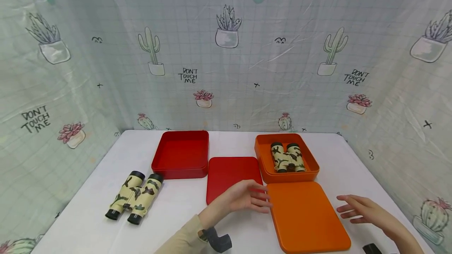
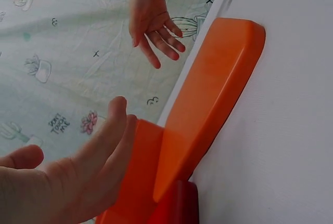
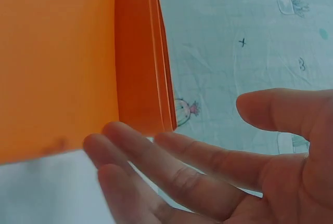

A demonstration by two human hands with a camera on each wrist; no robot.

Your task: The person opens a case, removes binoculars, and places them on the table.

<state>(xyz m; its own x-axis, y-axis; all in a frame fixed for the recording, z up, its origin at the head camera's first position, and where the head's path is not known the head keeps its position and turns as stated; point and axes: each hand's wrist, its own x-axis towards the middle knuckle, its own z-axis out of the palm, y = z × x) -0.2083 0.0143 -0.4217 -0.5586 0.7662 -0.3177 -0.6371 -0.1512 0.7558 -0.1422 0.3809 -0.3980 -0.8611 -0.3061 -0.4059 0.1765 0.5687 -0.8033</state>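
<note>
An orange lid (image 1: 310, 218) lies on the table between my two hands, in front of an orange box (image 1: 289, 177) that holds camouflage binoculars (image 1: 288, 158). My left hand (image 1: 245, 197) hovers at the lid's left edge, fingers extended and holding nothing; it overlaps the corner of a red lid (image 1: 231, 173) in the head view. To the right of the orange lid, my right hand (image 1: 365, 211) is empty with its fingers spread loosely. In the right wrist view those fingers (image 3: 182, 180) are near the lid's edge, the thumb held apart.
A red box (image 1: 181, 173) stands at the back left with its inside bare. A second pair of camouflage binoculars (image 1: 135, 197) lies on the white table (image 1: 84, 214) at the left. A cloth printed with cacti (image 1: 226, 69) rises behind and along both sides.
</note>
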